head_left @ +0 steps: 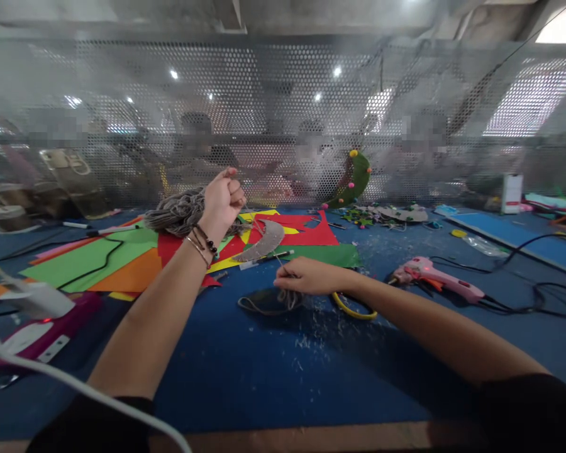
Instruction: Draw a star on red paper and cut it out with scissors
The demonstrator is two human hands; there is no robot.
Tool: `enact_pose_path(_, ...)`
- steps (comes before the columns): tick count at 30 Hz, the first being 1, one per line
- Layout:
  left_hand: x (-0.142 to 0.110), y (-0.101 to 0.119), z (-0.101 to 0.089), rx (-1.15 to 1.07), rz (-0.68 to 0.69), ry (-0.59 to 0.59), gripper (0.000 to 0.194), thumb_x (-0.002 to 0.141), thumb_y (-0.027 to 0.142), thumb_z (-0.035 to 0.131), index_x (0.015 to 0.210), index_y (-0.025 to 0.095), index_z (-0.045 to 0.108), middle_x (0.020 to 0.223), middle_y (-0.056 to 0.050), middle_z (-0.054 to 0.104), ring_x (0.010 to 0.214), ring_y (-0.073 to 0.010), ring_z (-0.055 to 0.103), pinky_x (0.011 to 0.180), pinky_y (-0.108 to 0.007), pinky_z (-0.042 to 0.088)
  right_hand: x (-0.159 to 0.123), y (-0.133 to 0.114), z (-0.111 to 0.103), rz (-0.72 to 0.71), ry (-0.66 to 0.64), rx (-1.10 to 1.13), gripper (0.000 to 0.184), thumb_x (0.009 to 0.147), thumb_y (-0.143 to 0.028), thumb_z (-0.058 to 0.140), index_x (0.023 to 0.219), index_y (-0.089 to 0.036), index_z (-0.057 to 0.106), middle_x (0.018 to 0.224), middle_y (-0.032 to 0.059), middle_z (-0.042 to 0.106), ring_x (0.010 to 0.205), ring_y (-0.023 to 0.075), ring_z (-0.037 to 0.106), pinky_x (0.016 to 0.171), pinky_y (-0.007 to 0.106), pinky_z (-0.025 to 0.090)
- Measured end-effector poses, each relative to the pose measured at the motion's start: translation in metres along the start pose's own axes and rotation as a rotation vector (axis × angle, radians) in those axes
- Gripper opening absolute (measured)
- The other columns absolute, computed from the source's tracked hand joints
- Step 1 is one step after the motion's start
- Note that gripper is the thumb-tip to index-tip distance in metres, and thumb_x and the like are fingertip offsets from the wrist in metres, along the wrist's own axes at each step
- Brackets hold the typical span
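My left hand (224,200) is raised over the table, its fingers closed on a thin strand of grey yarn that runs down toward my right hand. Lower and to the right, my right hand (306,277) pinches more of the grey yarn (290,299), and loose loops hang below the fingers over the blue table. Behind my left wrist lies a large skein of grey yarn (179,212). Between the hands, a grey crescent shape (264,242) rests on coloured sheets, with a pen (276,256) close by it.
A pink glue gun (441,280) with a black cord lies right, and a yellow ring (353,308) sits under my right forearm. Coloured paper (94,255) spreads left, near a purple power strip (42,333). A green crescent with pompoms (360,179) stands at the back before a perforated screen.
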State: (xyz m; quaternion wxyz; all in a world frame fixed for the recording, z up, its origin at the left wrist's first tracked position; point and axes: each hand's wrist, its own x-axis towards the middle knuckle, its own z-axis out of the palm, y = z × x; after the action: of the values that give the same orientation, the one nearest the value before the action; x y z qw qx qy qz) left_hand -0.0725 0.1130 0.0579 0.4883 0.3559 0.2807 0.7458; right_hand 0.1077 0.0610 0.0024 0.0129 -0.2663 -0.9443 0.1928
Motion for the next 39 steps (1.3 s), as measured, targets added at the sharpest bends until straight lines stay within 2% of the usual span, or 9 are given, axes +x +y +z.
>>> enact_pose_path(3, 0.009, -0.01, -0.013, 0.035, -0.008, 0.099, 0.021, 0.088, 0.013, 0.037, 0.072, 0.014, 0.051, 0.045, 0.009, 0.038, 0.03, -0.0029, 0.032, 0.033, -0.014, 0.029, -0.006, -0.011, -0.002, 0.002, -0.092, -0.077, 0.028, 0.083, -0.026, 0.038, 0.061, -0.014, 0.05, 0.051, -0.0036, 0.042, 0.045, 0.0063, 0.034, 0.048, 0.02, 0.026)
enact_pose_path(5, 0.012, -0.015, -0.019, 0.076, -0.022, 0.139, 0.016, 0.087, 0.025, 0.045, 0.091, 0.012, 0.054, 0.073, 0.0, 0.056, 0.055, -0.0078, 0.053, 0.05, -0.021, 0.046, -0.011, -0.017, -0.004, 0.014, -0.121, -0.136, 0.027, 0.081, -0.026, 0.04, 0.06, -0.014, 0.052, 0.052, -0.0023, 0.044, 0.045, 0.0067, 0.033, 0.048, 0.021, 0.025)
enact_pose_path(8, 0.013, -0.019, -0.023, 0.153, -0.045, 0.159, 0.029, 0.085, 0.03, 0.049, 0.109, 0.014, 0.049, 0.106, -0.007, 0.054, 0.088, -0.0181, 0.056, 0.073, -0.037, 0.049, -0.021, -0.027, -0.007, 0.064, -0.091, -0.219, 0.028, 0.079, -0.027, 0.04, 0.06, -0.013, 0.056, 0.055, 0.0011, 0.049, 0.044, 0.0077, 0.031, 0.047, 0.023, 0.022)
enact_pose_path(11, 0.013, -0.022, -0.024, 0.254, -0.064, 0.13, 0.03, 0.085, 0.029, 0.049, 0.111, 0.015, 0.049, 0.11, -0.008, 0.052, 0.092, -0.0195, 0.055, 0.077, -0.039, 0.048, -0.029, -0.03, -0.013, 0.109, -0.05, -0.251, 0.031, 0.078, -0.028, 0.041, 0.057, -0.012, 0.057, 0.053, 0.0038, 0.05, 0.044, 0.0084, 0.031, 0.047, 0.024, 0.022)
enact_pose_path(17, 0.009, -0.023, -0.021, 0.517, -0.131, -0.147, 0.026, 0.084, 0.026, 0.05, 0.107, 0.013, 0.05, 0.105, -0.007, 0.054, 0.088, -0.0177, 0.056, 0.074, -0.036, 0.048, -0.019, 0.004, -0.028, 0.103, 0.154, -0.114, 0.017, 0.079, -0.023, 0.044, 0.087, -0.014, 0.056, 0.082, 0.0076, 0.06, 0.071, 0.0154, 0.052, 0.063, 0.027, 0.039)
enact_pose_path(24, -0.023, -0.037, 0.006, 0.727, -0.195, -0.641, 0.037, 0.078, 0.016, 0.054, 0.114, 0.021, 0.048, 0.089, -0.003, 0.062, 0.077, -0.0119, 0.06, 0.069, -0.022, 0.047, 0.008, 0.031, -0.05, 0.11, 0.46, 0.087, 0.05, 0.083, -0.018, 0.039, 0.126, -0.01, 0.015, 0.116, 0.0147, 0.046, 0.097, 0.0144, 0.052, 0.081, 0.026, 0.045)
enact_pose_path(30, -0.008, -0.037, -0.005, 1.049, -0.048, -0.626, 0.026, 0.087, 0.023, 0.042, 0.111, 0.015, 0.047, 0.085, -0.005, 0.059, 0.063, -0.0107, 0.057, 0.059, -0.025, 0.047, 0.018, 0.059, -0.077, 0.209, 0.357, 0.044, 0.04, 0.083, -0.013, 0.043, 0.121, -0.01, 0.033, 0.109, 0.0119, 0.053, 0.092, 0.0144, 0.055, 0.08, 0.028, 0.046)
enact_pose_path(34, 0.01, -0.028, -0.029, 1.358, 0.018, -0.641, 0.028, 0.085, 0.028, 0.049, 0.109, 0.015, 0.049, 0.108, -0.007, 0.053, 0.091, -0.0189, 0.055, 0.076, -0.038, 0.047, 0.026, 0.096, -0.058, 0.326, 0.206, -0.067, 0.028, 0.084, -0.025, 0.049, 0.11, -0.014, 0.049, 0.109, 0.0076, 0.054, 0.092, 0.0171, 0.055, 0.078, 0.037, 0.047)
enact_pose_path(39, 0.009, -0.034, -0.035, 1.649, -0.009, -0.838, 0.031, 0.084, 0.028, 0.05, 0.112, 0.015, 0.048, 0.115, -0.008, 0.05, 0.098, -0.0214, 0.052, 0.081, -0.042, 0.045, 0.038, 0.127, -0.032, 0.447, 0.173, -0.235, 0.027, 0.086, -0.029, 0.046, 0.109, -0.017, 0.051, 0.112, 0.0071, 0.052, 0.094, 0.0171, 0.054, 0.079, 0.037, 0.046)
